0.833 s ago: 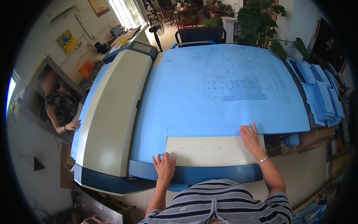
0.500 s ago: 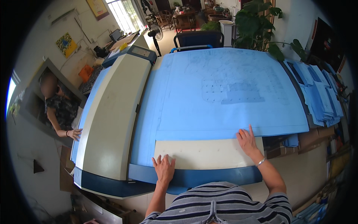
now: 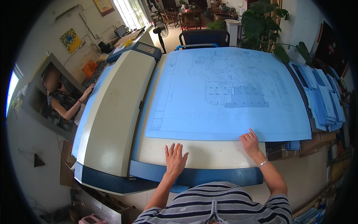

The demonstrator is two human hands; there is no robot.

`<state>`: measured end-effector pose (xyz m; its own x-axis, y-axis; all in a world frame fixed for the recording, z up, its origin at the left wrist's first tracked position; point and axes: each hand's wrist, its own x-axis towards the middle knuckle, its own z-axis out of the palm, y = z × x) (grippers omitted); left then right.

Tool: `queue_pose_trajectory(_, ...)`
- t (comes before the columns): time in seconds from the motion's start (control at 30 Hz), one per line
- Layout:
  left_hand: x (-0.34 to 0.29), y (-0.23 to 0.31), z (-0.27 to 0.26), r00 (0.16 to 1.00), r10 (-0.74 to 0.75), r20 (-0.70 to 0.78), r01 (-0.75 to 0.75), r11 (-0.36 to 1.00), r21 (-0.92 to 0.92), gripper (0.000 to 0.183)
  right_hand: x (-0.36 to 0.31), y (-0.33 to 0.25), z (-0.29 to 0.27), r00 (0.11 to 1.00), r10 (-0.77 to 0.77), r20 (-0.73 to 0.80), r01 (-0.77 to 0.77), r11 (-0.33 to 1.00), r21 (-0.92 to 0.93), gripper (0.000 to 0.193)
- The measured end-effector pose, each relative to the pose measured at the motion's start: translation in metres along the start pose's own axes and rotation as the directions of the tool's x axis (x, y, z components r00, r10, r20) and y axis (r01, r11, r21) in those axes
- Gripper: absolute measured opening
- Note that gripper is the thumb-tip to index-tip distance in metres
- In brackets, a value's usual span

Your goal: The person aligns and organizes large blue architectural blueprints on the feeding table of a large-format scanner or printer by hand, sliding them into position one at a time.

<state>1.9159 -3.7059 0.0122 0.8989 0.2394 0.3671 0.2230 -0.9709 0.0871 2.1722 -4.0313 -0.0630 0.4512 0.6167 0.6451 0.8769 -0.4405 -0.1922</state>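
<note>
A large blue printed drawing sheet [image 3: 179, 119] lies across the cream bed of a wide-format copying machine [image 3: 108, 115]. Its left border stands apart from the machine's long cover. My right hand [image 3: 251, 145] is at the sheet's near edge, its fingers bent over the paper with one finger stretched out; it appears to pinch the edge. My left hand [image 3: 175, 161] is open, fingers spread, above the cream bed [image 3: 209, 154] just short of the sheet, holding nothing. Another person's hand [image 3: 88, 92] touches blue paper [image 3: 92, 98] on the machine's far left side.
Folded blue sheets [image 3: 321, 98] are piled at the right, above cardboard boxes [image 3: 317, 142]. A dark blue front rail [image 3: 194, 174] runs along the near side. A chair [image 3: 204, 38], a fan [image 3: 161, 31] and a leafy plant [image 3: 261, 24] stand beyond the machine.
The drawing's left border has come away from the cover, baring more cream bed, and its lines show more sharply. My left hand has moved right and forward. The other person's hand has moved farther back.
</note>
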Motion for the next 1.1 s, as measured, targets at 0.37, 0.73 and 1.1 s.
queue_pose_trajectory(0.37, 0.064, -0.042, 0.03, 0.964, 0.258, -0.06, -0.245, 0.955, 0.169, 0.037, -0.016, -0.031, -0.017, 0.971, 0.202, 0.13, -0.222, 0.961, 0.162, 0.015)
queue_pose_trajectory(0.73, 0.01, -0.035, -0.03, 0.929, -0.024, 0.369, 0.019, 1.0, 0.018, 0.029, -0.043, -0.078, -0.095, 0.791, 0.328, 0.516, -0.547, 0.758, 0.356, 0.017)
queue_pose_trajectory(1.1, -0.001, -0.037, -0.035, 0.913, -0.172, 0.371, 0.169, 0.985, 0.042, 0.034, -0.05, -0.073, -0.118, 0.667, 0.542, 0.512, -0.626, 0.78, -0.011, 0.031)
